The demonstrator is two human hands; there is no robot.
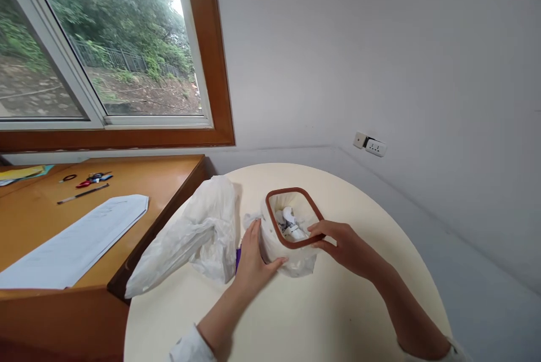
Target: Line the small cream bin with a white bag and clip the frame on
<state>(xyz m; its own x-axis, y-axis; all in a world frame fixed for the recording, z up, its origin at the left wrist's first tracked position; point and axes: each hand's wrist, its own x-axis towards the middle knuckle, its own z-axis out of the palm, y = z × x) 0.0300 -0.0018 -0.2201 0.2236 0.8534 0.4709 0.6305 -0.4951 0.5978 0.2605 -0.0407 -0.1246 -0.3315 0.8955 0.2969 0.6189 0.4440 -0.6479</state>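
A small trash bin (270,238) stands on the round table, with a white plastic bag as its liner. Its brown rim ring (296,244) lies over the liner, and the bag's loose edge hangs outside below it. Crumpled white paper (291,221) shows inside. My right hand (340,243) pinches the rim's near right corner between thumb and fingers. Against the bin's left side rests my left hand (253,257), fingers stretched and thumb apart. Left of that hand lies a large, rumpled white plastic bag (207,226). A purple item (238,257) peeks out between them, mostly hidden.
The cream round table (338,311) stands against a grey wall. On the left, a wooden desk (169,173) holds white papers (80,243), a pen (82,194), keys (95,179) and a black ring (67,178). A socket (375,147) is on the wall.
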